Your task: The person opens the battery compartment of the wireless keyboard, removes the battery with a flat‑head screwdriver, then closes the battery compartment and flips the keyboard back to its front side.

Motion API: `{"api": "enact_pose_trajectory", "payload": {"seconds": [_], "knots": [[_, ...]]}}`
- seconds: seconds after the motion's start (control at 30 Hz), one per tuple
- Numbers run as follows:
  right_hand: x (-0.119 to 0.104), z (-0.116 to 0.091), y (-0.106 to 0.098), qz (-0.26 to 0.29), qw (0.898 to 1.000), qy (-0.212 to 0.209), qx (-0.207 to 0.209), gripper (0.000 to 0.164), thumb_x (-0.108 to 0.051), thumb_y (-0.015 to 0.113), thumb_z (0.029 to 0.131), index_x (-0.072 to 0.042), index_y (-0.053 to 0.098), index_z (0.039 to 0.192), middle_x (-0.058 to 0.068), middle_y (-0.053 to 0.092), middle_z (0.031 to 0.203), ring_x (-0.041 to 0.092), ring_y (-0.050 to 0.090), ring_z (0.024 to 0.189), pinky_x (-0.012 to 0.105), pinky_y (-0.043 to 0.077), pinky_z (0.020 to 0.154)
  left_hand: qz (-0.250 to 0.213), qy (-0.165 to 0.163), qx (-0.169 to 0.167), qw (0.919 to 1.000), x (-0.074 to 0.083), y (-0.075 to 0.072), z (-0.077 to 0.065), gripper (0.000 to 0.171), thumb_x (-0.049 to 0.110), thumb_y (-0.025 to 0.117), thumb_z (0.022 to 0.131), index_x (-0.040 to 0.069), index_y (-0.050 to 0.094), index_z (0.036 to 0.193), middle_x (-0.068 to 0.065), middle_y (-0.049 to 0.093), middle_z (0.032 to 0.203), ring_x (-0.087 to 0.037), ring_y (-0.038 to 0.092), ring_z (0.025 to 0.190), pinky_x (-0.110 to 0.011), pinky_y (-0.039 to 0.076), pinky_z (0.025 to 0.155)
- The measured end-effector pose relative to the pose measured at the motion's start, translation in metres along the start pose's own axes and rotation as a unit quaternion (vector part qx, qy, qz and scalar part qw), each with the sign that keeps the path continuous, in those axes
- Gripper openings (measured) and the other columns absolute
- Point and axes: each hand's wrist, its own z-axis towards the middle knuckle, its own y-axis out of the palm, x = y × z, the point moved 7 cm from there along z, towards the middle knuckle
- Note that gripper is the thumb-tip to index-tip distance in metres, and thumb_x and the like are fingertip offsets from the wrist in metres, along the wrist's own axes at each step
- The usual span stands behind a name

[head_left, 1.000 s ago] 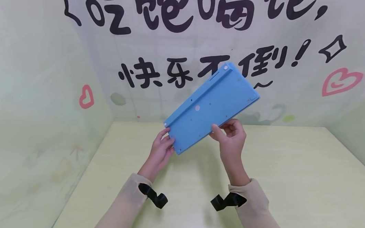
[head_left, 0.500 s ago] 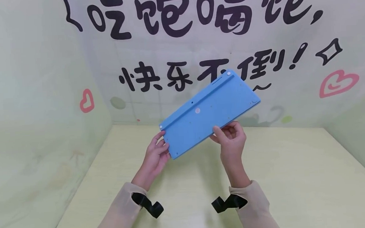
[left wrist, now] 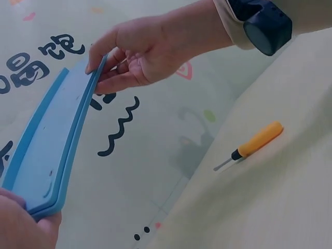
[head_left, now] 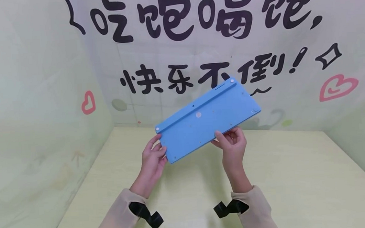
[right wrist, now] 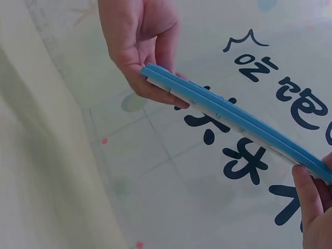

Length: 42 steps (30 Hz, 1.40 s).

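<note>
A light blue keyboard is held up in the air, slanted, its underside with small screw holes and round white feet facing me in the head view. My left hand grips its left short end, thumb on the underside. My right hand pinches the lower long edge right of the middle. In the right wrist view the keyboard appears edge-on, a strip of pale keys along its far face. The left wrist view has the left hand at one end and the right hand at the long edge.
An orange-handled screwdriver lies on the pale table, visible only in the left wrist view. The table runs back to a wall sheet with large black characters. Side sheets stand at left and right.
The keyboard has come down slightly and turned a little closer to level, its left end moving left and down. My left hand moved with it, and both hands kept their hold.
</note>
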Motion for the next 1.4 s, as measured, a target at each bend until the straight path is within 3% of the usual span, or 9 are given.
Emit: {"api": "enact_pose_trajectory", "payload": {"seconds": [0.23, 0.53, 0.97, 1.4], "knots": [[0.001, -0.001, -0.002, -0.007, 1.0, -0.021, -0.022, 0.018, 0.004, 0.064, 0.082, 0.005, 0.052, 0.095, 0.013, 0.054, 0.085, 0.018, 0.059, 0.072, 0.035, 0.053, 0.065, -0.012, 0.016, 0.026, 0.9995, 0.012, 0.001, -0.009, 0.046, -0.014, 0.039, 0.088, 0.007, 0.04, 0.129, -0.015, 0.048, 0.117, -0.019, 0.054, 0.094, -0.026, 0.046, 0.069], [0.003, 0.0, -0.009, -0.015, 0.999, -0.031, -0.031, 0.006, 0.0, 0.061, 0.085, 0.002, 0.058, 0.089, 0.009, 0.06, 0.079, 0.017, 0.061, 0.069, 0.034, 0.053, 0.063, 0.002, 0.019, 0.043, 0.9989, 0.021, -0.003, -0.012, 0.049, -0.013, 0.043, 0.088, 0.007, 0.044, 0.132, -0.01, 0.054, 0.109, -0.017, 0.056, 0.09, -0.025, 0.045, 0.067], [-0.001, 0.011, -0.033, -0.033, 0.999, -0.021, -0.036, 0.01, -0.006, 0.056, 0.09, 0.002, 0.06, 0.089, 0.007, 0.067, 0.077, 0.02, 0.065, 0.068, 0.033, 0.053, 0.064, 0.019, 0.012, 0.048, 0.9986, 0.03, -0.025, -0.013, 0.05, -0.014, 0.044, 0.088, 0.007, 0.043, 0.133, -0.001, 0.06, 0.09, -0.014, 0.056, 0.081, -0.021, 0.041, 0.059], [-0.006, 0.021, -0.058, -0.047, 0.998, -0.014, -0.031, 0.011, -0.003, 0.057, 0.089, 0.006, 0.06, 0.083, 0.008, 0.065, 0.074, 0.021, 0.065, 0.064, 0.034, 0.053, 0.063, 0.058, -0.006, 0.03, 0.9978, 0.04, -0.036, -0.014, 0.05, -0.011, 0.045, 0.09, 0.008, 0.041, 0.136, 0.0, 0.062, 0.094, -0.012, 0.057, 0.085, -0.021, 0.042, 0.062]]}}
